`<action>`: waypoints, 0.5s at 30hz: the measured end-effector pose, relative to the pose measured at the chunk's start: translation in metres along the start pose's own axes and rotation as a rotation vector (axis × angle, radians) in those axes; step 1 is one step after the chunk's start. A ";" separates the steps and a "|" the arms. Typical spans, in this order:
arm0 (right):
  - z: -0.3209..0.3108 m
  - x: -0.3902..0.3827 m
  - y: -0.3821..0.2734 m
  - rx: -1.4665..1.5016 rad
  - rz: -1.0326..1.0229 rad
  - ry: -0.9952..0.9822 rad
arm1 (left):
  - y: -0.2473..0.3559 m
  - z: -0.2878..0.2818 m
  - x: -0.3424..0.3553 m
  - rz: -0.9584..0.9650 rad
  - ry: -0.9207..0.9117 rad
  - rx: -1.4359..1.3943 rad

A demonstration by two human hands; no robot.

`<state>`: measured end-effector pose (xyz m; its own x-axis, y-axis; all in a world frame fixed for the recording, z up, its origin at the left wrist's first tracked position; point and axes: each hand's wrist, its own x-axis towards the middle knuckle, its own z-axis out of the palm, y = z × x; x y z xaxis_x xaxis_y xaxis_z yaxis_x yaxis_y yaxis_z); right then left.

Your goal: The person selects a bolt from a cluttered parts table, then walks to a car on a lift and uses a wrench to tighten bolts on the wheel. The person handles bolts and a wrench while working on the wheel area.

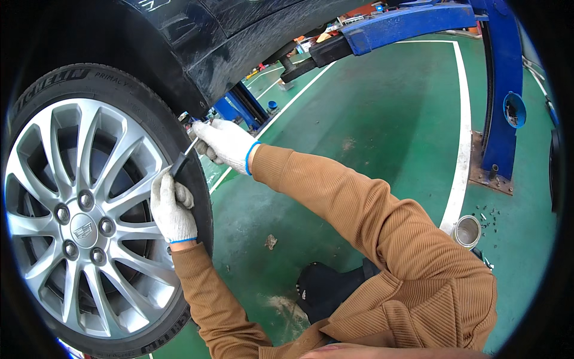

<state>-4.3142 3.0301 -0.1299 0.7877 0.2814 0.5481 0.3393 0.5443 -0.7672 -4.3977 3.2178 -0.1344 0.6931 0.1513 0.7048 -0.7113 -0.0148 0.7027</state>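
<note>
My right hand (226,143), in a white knit glove with a blue cuff, is closed round a thin silver rod (191,146). The rod slants down to a dark, flat block (179,164) at its lower end. Fingers of my left hand (173,209), gloved alike, are curled and pinch near that block, against the wheel's outer edge. Beside both hands stands a car wheel, with a black tyre (200,197) and a silver multi-spoke rim (134,230). Gloves hide part of the rod and what lies behind it.
Above hangs the raised dark car body (221,54), scratched along its side. A blue lift arm (412,27) reaches from a blue post (499,90) at right. An open can (466,231) and scattered small parts (490,216) lie on the green floor (382,119).
</note>
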 end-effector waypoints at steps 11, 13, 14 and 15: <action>0.019 -0.002 -0.017 0.074 -0.068 -0.029 | -0.007 -0.004 0.006 -0.034 -0.012 -0.224; 0.023 -0.005 -0.017 0.053 -0.073 -0.027 | -0.013 -0.006 0.006 -0.018 -0.008 -0.257; 0.025 -0.007 -0.016 0.019 -0.097 -0.028 | -0.013 -0.008 0.002 -0.010 -0.014 -0.244; 0.025 -0.011 -0.014 -0.015 -0.120 -0.028 | -0.013 -0.009 -0.004 -0.003 -0.022 -0.230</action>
<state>-4.3403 3.0392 -0.1164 0.7262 0.2368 0.6454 0.4382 0.5639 -0.7000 -4.3927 3.2265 -0.1472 0.6959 0.1296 0.7063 -0.7153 0.2121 0.6659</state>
